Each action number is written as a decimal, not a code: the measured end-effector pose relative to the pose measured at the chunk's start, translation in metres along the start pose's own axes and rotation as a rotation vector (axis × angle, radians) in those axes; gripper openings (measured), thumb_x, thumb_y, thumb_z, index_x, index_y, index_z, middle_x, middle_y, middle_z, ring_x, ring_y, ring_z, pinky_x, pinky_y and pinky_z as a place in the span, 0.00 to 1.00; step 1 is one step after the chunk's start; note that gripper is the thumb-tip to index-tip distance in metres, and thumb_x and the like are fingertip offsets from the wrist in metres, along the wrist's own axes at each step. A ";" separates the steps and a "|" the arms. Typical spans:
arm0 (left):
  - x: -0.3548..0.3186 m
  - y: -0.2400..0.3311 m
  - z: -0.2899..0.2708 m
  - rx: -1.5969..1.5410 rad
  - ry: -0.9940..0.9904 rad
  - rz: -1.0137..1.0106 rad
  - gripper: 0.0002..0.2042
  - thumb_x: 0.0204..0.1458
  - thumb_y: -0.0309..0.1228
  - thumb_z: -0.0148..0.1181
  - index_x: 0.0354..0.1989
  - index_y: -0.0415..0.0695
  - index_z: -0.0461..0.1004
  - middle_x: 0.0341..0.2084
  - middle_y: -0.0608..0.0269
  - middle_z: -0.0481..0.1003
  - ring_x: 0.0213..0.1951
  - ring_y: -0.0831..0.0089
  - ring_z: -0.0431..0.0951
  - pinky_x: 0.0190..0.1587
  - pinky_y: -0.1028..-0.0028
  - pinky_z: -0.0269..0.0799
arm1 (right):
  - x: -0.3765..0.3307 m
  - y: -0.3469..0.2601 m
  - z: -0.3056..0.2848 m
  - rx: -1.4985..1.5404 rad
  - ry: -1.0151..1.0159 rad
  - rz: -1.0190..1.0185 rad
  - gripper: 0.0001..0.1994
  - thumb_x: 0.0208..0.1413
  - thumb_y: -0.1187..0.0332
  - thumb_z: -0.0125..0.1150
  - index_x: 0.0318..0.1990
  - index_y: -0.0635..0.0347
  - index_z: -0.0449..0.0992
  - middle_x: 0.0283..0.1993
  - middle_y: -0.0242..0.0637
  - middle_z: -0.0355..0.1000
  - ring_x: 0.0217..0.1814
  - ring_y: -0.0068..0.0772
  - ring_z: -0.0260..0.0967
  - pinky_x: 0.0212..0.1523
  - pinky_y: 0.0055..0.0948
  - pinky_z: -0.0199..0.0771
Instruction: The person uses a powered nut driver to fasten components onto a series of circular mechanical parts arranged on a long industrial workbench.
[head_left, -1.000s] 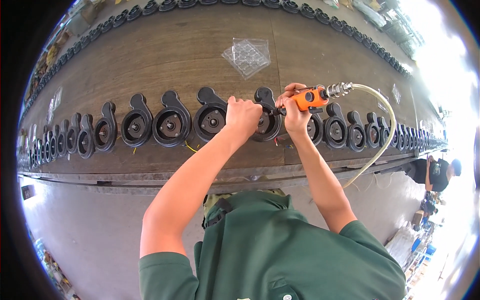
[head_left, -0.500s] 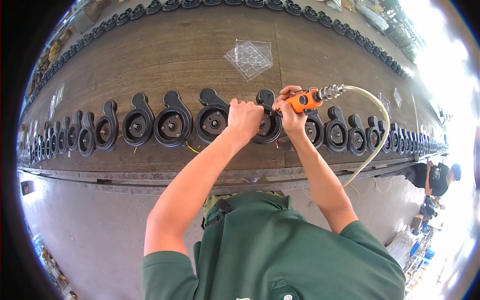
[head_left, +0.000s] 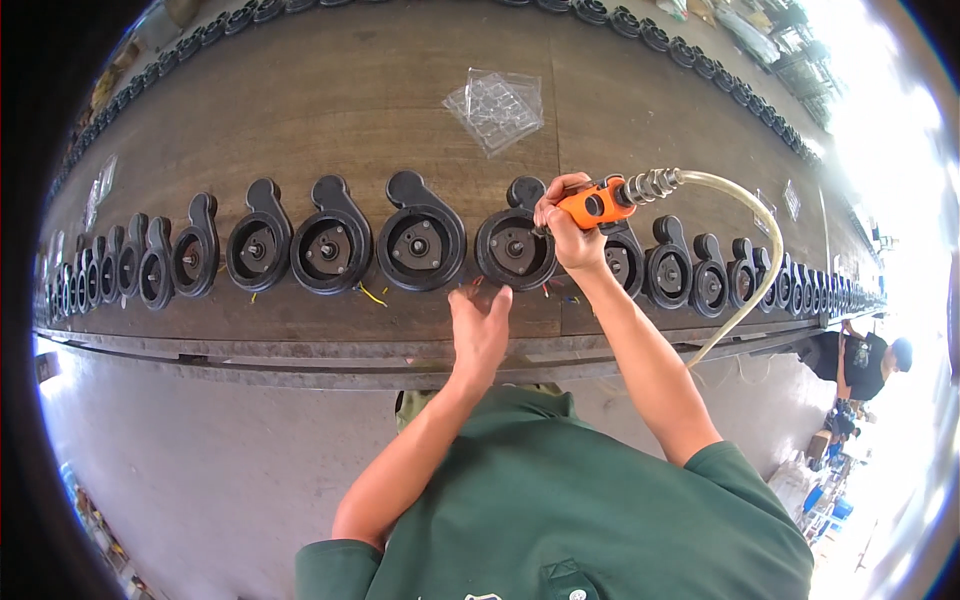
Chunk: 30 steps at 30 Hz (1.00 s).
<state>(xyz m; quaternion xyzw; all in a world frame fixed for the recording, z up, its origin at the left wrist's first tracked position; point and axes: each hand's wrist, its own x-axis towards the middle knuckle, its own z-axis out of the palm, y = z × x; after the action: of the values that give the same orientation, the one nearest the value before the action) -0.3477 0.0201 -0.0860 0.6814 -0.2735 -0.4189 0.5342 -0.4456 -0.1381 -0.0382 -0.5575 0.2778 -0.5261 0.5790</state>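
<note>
A long row of black snail-shaped pump housings lies along the near side of a brown workbench (head_left: 340,110). My right hand (head_left: 565,228) grips an orange pneumatic tool (head_left: 592,203) with a metal coupling and a pale air hose (head_left: 752,262); its tip points at the black housing (head_left: 514,247) right in front of me. My left hand (head_left: 481,322) hovers flat, fingers together, above the bench's front edge just below that housing, holding nothing that I can see. Small yellow and red wire ends (head_left: 372,295) stick out under the housings.
A clear plastic blister tray (head_left: 497,106) lies farther back on the bench. A second row of black housings (head_left: 700,60) lines the far edge. Clear bags (head_left: 98,188) sit at the left. Another person in dark clothes (head_left: 862,362) stands at the right, by the bench's end.
My left hand has left the housing and dropped back to the bench's front edge. My right hand has stayed on the orange tool at the same housing.
</note>
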 end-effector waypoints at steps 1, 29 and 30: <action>0.010 -0.013 0.007 -0.044 -0.005 -0.048 0.16 0.59 0.31 0.63 0.50 0.36 0.67 0.36 0.63 0.71 0.34 0.76 0.74 0.32 0.72 0.75 | 0.000 0.000 0.001 -0.006 0.005 0.004 0.10 0.52 0.82 0.57 0.41 0.63 0.68 0.31 0.33 0.70 0.29 0.21 0.69 0.30 0.23 0.72; 0.048 0.007 0.026 -0.144 -0.057 -0.087 0.23 0.53 0.26 0.53 0.58 0.30 0.66 0.47 0.37 0.77 0.51 0.47 0.78 0.58 0.61 0.70 | 0.015 -0.020 0.028 -0.229 0.183 -0.085 0.08 0.51 0.81 0.55 0.40 0.68 0.70 0.27 0.32 0.72 0.26 0.21 0.71 0.28 0.22 0.72; 0.046 0.005 0.026 -0.114 -0.033 -0.017 0.23 0.53 0.26 0.53 0.58 0.30 0.66 0.47 0.37 0.76 0.51 0.46 0.78 0.58 0.61 0.71 | 0.014 -0.022 0.028 -0.247 0.173 -0.051 0.08 0.51 0.81 0.54 0.41 0.67 0.70 0.27 0.33 0.72 0.26 0.22 0.71 0.28 0.23 0.72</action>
<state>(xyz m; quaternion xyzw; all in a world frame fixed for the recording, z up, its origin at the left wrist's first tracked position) -0.3465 -0.0324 -0.0958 0.6451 -0.2520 -0.4498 0.5640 -0.4228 -0.1371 -0.0081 -0.5841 0.3749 -0.5485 0.4664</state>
